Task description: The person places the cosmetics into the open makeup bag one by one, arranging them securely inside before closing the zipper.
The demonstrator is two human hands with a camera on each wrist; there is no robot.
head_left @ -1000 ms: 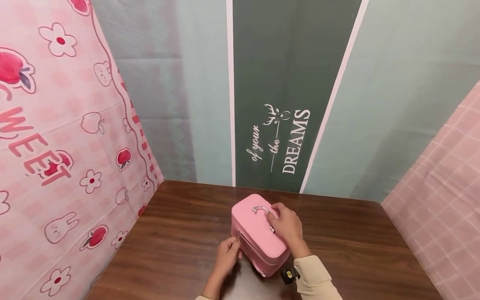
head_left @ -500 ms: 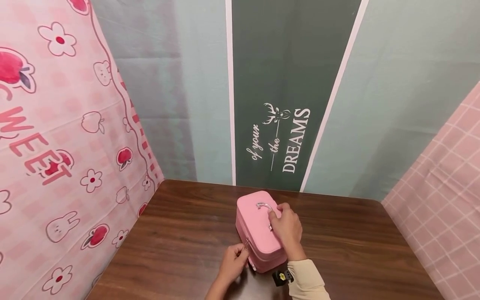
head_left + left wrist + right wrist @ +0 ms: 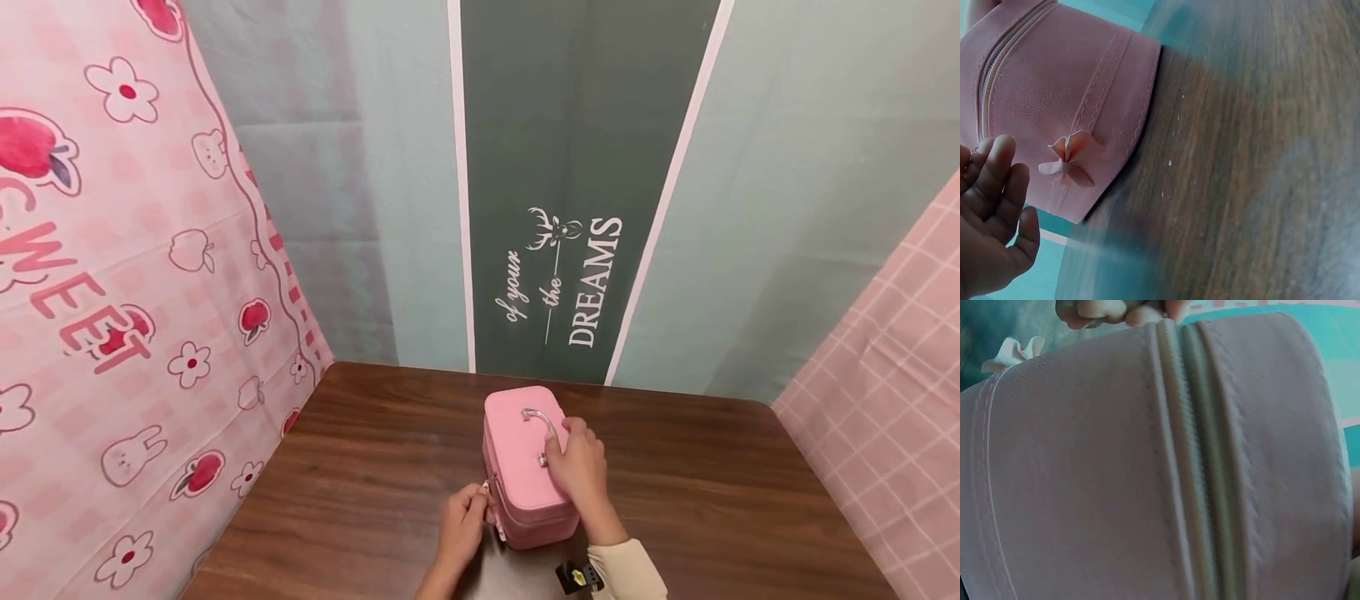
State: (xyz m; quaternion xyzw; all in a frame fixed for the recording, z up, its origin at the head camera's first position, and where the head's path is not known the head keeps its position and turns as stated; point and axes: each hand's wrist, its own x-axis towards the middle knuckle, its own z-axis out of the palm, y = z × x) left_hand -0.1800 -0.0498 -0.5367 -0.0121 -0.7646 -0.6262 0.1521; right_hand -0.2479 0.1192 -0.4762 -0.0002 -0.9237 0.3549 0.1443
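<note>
A pink cosmetic case [image 3: 521,467] with rounded corners stands upright on the table, a silvery curved handle [image 3: 542,417] on its lid. My left hand [image 3: 462,521] pinches the small zipper pull [image 3: 489,482] at the case's left side. Across the lid's right edge lies my right hand [image 3: 581,467], gripping the case, thumb on top near the handle and fingers over the side. In the left wrist view a pink bow [image 3: 1069,164] decorates the side below the zipper [image 3: 990,81]. The right wrist view shows the near-end zipper band [image 3: 1200,469]; the case's inside is hidden.
The case stands on a dark brown wooden table [image 3: 375,450]. Behind it hangs a grey-green cloth [image 3: 540,150] with white lettering. Pink patterned cloths [image 3: 217,358] hang at both sides. A small black device [image 3: 577,577] sits at my right wrist.
The case has turned clockwise and shifted a little to the right. My left hand has followed it rightward, still pinching the zipper pull. My right hand has stayed on the lid's edge.
</note>
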